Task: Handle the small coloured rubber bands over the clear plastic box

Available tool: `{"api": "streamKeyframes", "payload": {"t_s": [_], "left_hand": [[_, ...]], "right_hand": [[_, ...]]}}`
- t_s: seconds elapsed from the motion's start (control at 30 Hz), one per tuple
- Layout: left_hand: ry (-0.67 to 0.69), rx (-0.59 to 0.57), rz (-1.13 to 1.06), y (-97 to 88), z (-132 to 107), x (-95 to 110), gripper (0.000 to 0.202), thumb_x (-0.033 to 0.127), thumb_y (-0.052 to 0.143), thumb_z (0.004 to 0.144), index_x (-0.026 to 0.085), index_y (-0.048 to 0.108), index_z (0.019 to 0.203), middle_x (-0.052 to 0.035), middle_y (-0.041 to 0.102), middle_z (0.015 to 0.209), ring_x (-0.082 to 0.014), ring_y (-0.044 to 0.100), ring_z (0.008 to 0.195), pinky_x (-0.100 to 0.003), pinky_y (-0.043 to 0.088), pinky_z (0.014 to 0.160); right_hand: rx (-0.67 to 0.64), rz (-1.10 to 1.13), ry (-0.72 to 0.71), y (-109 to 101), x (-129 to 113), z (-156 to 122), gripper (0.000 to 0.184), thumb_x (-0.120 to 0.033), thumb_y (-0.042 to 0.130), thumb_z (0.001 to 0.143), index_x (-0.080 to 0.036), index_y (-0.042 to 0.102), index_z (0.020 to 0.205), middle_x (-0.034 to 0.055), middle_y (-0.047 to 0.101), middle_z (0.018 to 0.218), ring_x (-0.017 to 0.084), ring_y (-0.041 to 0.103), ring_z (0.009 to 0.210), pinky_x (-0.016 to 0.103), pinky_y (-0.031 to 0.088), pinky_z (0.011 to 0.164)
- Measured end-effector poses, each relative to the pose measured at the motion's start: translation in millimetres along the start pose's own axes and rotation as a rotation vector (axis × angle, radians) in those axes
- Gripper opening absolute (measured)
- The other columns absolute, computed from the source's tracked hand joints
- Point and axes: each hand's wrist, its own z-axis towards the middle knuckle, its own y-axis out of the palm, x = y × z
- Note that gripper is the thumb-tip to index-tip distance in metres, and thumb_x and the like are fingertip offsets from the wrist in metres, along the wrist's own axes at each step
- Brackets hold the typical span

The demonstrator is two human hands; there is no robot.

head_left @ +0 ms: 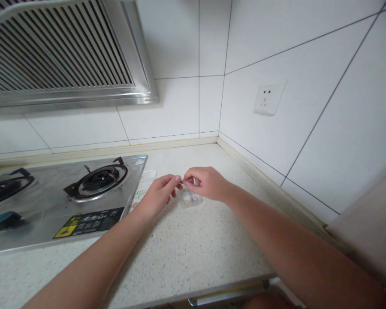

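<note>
Counting what the head view shows: two hands, two forearms, one stove, two burners, one hood, one wall socket.

Left hand [161, 192]: thumb and forefinger closed to a pinch, the other fingers curled under.

Right hand [206, 183]: the same pinch, fingertips facing the left hand's and nearly touching them.

Between the two pinches sits one thin strip [182, 182], reddish and very small. Both hands have hold of it, one at each end. It is above the tabletop [193, 253], near the back corner and to the right of the stove.

Just below the hands is one clear packet [190, 200] with two or three pale rings showing in it. The count is uncertain because the rings overlap. Whether the strip is part of this packet cannot be told, nor whether the packet rests on the tabletop or hangs.

Stove [51, 206]: the right burner [98, 179] is whole; the left burner [6, 184] is cut off by the frame edge. One dark blue knob [2, 219] is blurred. One warning label [89, 221] has print too small to read.

One clear sheet [144, 182] lies against the stove's right edge, partly behind the left hand.

Hood [64, 51] is cut off at the top and left. Wall socket [269, 98] is on the right wall.
</note>
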Motion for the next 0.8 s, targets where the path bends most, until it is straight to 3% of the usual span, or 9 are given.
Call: {"api": "streamKeyframes", "payload": {"t_s": [0.1, 0.33, 0.6, 0.8], "left_hand": [[-0.002, -0.016, 0.035, -0.7, -1, 3, 0.047, 0.058, 0.054, 0.089, 0.015, 0.068, 0.077, -0.0019, 0.059, 0.065, -0.0116, 0.044, 0.053, -0.023, 0.031, 0.047], [0.024, -0.067, 0.059, -3.5, 0, 5, 0.04, 0.052, 0.056, 0.089, 0.017, 0.069, 0.075, 0.0009, 0.053, 0.057, -0.0119, 0.042, 0.053, -0.023, 0.03, 0.05], [0.056, -0.088, 0.037, -6.9, -3, 5, 0.032, 0.047, 0.06, 0.088, 0.017, 0.069, 0.082, 0.0011, 0.058, 0.064, -0.0107, 0.043, 0.055, -0.023, 0.033, 0.052], [0.032, -0.095, 0.033, -15.2, -5, 6, 0.04, 0.052, 0.053, 0.093, 0.015, 0.065, 0.081, 0.0002, 0.056, 0.067, -0.0102, 0.044, 0.056, -0.022, 0.032, 0.05]], "right_hand": [[-0.005, -0.018, -0.031, 0, 1, 0, 0.006, -0.024, 0.061, 0.088, -0.019, 0.065, 0.088, -0.0022, 0.065, 0.075, 0.008, 0.049, 0.06, 0.022, 0.036, 0.062], [0.01, -0.016, -0.027, 0, 0, 0, 0.006, -0.023, 0.062, 0.088, -0.019, 0.067, 0.09, -0.003, 0.065, 0.074, 0.007, 0.048, 0.057, 0.022, 0.036, 0.061], [0.016, -0.017, -0.02, -3, -3, 0, 0.007, -0.022, 0.062, 0.087, -0.019, 0.067, 0.09, -0.0028, 0.065, 0.074, 0.008, 0.048, 0.059, 0.022, 0.036, 0.062], [0.048, 0.021, -0.02, -4, -5, 0, 0.008, -0.023, 0.06, 0.089, -0.018, 0.067, 0.09, -0.0023, 0.065, 0.076, 0.008, 0.049, 0.06, 0.021, 0.037, 0.063]]}}
